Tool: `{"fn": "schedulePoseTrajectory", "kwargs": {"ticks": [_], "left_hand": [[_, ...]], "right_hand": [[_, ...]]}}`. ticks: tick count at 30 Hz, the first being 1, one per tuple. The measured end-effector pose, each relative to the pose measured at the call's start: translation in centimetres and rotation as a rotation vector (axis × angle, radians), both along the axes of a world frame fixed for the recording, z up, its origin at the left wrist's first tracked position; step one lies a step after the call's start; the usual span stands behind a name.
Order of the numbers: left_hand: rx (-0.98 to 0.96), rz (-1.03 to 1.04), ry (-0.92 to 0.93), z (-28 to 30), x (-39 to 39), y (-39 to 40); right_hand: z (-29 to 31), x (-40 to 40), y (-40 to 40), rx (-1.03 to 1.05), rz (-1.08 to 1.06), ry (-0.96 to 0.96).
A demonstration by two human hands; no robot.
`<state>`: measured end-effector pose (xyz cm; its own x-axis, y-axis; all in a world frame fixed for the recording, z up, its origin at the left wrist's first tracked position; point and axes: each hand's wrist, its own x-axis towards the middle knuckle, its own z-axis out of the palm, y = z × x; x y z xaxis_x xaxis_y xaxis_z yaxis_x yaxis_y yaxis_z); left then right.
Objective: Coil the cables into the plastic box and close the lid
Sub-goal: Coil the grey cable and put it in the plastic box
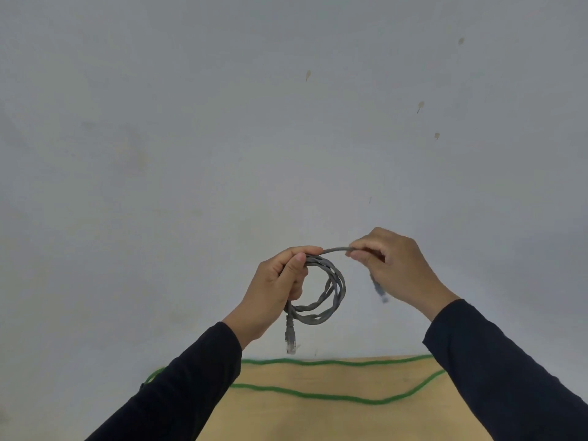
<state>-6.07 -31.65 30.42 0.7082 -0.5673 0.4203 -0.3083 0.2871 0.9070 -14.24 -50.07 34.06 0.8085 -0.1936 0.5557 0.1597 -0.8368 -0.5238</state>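
A grey network cable (331, 291) hangs in the air in front of me, wound into a small coil of a few loops. My left hand (276, 288) grips the coil at its upper left, and one plug dangles below that hand. My right hand (391, 262) pinches the free end of the same cable a little to the right, with the other plug hanging under its fingers. A green cable (318, 395) lies in long curves across the tan table (318, 421) below. No plastic box or lid is in view.
A plain grey-white wall (222, 138) with a few small brown marks fills most of the view. Only the far edge of the table shows at the bottom, between my black sleeves.
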Motion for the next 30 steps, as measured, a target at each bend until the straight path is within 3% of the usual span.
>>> {"fn": "schedulePoseTrajectory", "kwargs": {"ticks": [5, 11, 14, 18, 22, 28, 30], "left_hand": [[-0.045, -0.079, 0.057, -0.1, -0.8, -1.0], [-0.037, 0.010, 0.045, -0.4, 0.2, -1.0], [-0.040, 0.037, 0.064, -0.8, 0.5, -0.9], [-0.035, -0.032, 0.125, -1.2, 0.4, -1.0], [-0.028, -0.091, 0.177, -1.3, 0.1, -1.2], [-0.055, 0.141, 0.169, -0.7, 1.2, -1.3], [-0.071, 0.200, 0.161, -0.5, 1.5, -1.3]], "right_hand": [[-0.9, 1.4, 1.0, 0.472, -0.026, -0.119], [-2.8, 1.7, 2.7, 0.985, 0.080, 0.155], [-3.6, 1.7, 3.3, 1.063, 0.062, 0.252], [-2.9, 2.1, 3.3, 1.201, 0.039, 0.176], [-2.0, 2.5, 2.8, 1.193, 0.052, 0.141], [-3.6, 2.5, 3.7, 1.082, 0.190, 0.276], [-4.0, 2.5, 4.3, 1.016, 0.241, 0.234]]}}
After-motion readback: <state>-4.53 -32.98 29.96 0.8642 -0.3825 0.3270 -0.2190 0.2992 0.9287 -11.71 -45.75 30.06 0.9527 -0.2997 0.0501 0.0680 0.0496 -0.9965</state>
